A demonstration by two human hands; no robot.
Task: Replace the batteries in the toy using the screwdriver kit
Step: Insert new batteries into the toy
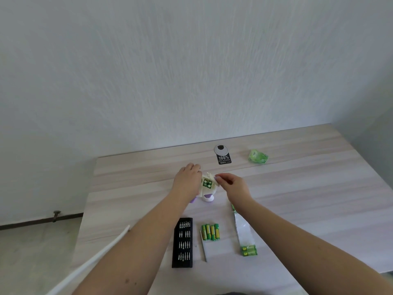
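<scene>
A white toy (pixel 209 193) with purple feet lies in the middle of the table with its battery bay open, and green batteries (pixel 207 183) show inside. My left hand (pixel 188 179) grips the toy's left side. My right hand (pixel 230 184) pinches the small cream battery cover (pixel 213 178) at the bay's right edge. Nearer to me lie a black screwdriver bit case (pixel 182 242), a slim screwdriver (pixel 203 244) and several loose green batteries (pixel 210 231).
A torn battery pack (pixel 244 235) with two green batteries (pixel 248 250) lies at the right. A crumpled green wrapper (pixel 258 156), a black label (pixel 224 159) and a round cable grommet (pixel 221 149) sit near the wall. A white cable (pixel 91 258) runs off the table's left edge.
</scene>
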